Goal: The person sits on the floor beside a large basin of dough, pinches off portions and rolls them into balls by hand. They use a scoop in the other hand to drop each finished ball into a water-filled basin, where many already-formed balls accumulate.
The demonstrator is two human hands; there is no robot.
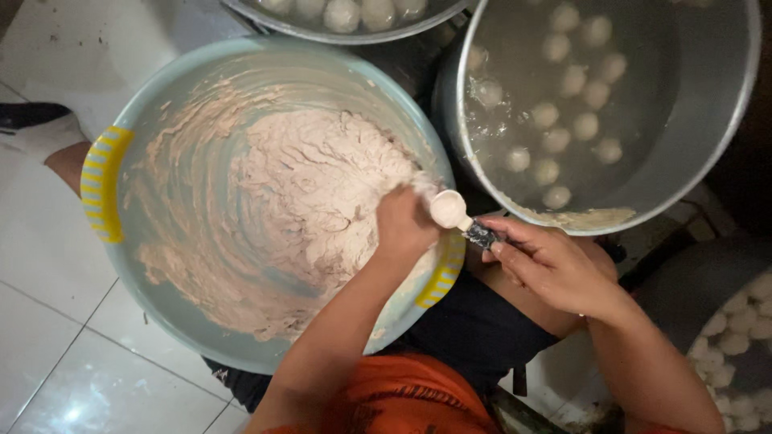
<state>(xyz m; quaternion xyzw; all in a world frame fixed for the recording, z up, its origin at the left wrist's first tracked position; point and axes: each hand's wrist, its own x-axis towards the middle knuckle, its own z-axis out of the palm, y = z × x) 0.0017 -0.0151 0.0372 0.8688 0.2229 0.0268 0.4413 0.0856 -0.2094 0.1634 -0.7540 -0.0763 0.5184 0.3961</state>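
Observation:
A large pale green basin [153, 309] with yellow striped handles holds a mass of pinkish-white paste [310, 181]. My left hand [402, 227] is closed in a fist over the basin's right side, with paste squeezed out at its top. My right hand [555, 269] grips the dark handle of a spoon [460, 219], whose bowl carries a round ball of paste and touches the top of my left fist. Just right of the spoon stands a metal pot [724, 137] of water with several pale balls [563, 120] floating in it.
Another metal vessel [346, 28] with balls sits at the top edge. A container of pale balls [744, 354] is at the lower right. White floor tiles [56, 354] lie on the left, with a foot in a sandal [40, 133] at the left edge.

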